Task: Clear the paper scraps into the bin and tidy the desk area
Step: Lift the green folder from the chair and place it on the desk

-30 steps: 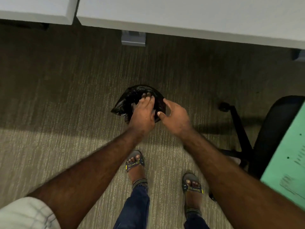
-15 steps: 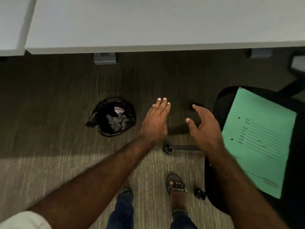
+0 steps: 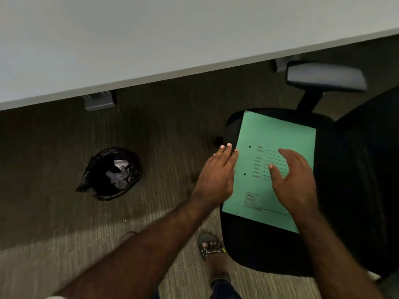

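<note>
Below the edge of a pale desk (image 3: 151, 39), a carpeted floor (image 3: 54, 223) is seen from above, from the head of a standing person. On the floor to the left, a small bin lined with a black bag (image 3: 101, 186) is set just out from under the desk. Crumpled white paper scraps (image 3: 118, 172) are seen inside it, so that part of the job is judged to be largely done; no other scraps can be made out on the carpet.

To the right, a black office chair (image 3: 259, 255) is turned away from the desk, and a green folder (image 3: 276, 137) with printed lines and two punched holes is laid flat on its seat. It appears to have been put there to keep it off the floor and within reach.

Both bare hands are stretched out over the chair. The left hand (image 3: 218, 178) is held flat with fingers straight, at the folder's left edge, nothing gripped. The right hand (image 3: 295, 182) is spread above the middle of the folder, fingers loosely curved and empty; whether it is touching the cover cannot be told. Picking up the folder is judged to be the step in hand. A sandalled foot (image 3: 210, 247) is planted beside the chair.
</note>
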`<action>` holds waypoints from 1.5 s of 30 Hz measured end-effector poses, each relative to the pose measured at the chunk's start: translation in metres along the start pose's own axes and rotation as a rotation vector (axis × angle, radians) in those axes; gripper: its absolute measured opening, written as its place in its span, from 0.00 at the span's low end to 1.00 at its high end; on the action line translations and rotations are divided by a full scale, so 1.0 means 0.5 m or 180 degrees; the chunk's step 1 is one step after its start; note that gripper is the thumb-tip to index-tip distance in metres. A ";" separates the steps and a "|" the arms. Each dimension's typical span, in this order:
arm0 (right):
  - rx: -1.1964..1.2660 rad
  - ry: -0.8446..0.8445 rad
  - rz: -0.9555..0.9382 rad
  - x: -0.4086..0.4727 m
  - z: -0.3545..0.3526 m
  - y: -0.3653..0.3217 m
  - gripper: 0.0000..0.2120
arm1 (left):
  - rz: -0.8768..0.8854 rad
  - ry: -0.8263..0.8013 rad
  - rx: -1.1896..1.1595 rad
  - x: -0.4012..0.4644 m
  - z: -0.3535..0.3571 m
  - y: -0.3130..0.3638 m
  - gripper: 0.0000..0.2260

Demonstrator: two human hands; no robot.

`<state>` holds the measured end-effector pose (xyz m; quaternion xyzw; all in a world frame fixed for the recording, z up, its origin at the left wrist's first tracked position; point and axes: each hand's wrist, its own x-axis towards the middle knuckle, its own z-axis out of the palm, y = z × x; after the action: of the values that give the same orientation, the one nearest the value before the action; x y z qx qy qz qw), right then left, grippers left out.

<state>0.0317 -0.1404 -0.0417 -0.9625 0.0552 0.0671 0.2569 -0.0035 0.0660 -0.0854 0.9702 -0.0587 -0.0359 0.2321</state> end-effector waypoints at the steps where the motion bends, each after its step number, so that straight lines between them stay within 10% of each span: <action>1: -0.0046 0.0004 0.0052 0.001 -0.009 0.022 0.27 | -0.0042 -0.0087 0.0119 0.004 0.013 0.014 0.27; 20: -0.0188 -0.0555 0.1110 -0.011 -0.010 0.159 0.32 | -0.0736 -0.0843 0.0246 0.027 0.075 0.062 0.32; 45: 0.0100 0.0235 0.1231 -0.146 0.079 -0.182 0.36 | -0.0927 -0.0542 -0.1220 -0.129 -0.193 -0.209 0.35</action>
<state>-0.0313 -0.0368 -0.0196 -0.9316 0.2495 0.0790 0.2521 -0.0476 0.2102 -0.0444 0.9002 0.0702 -0.1611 0.3985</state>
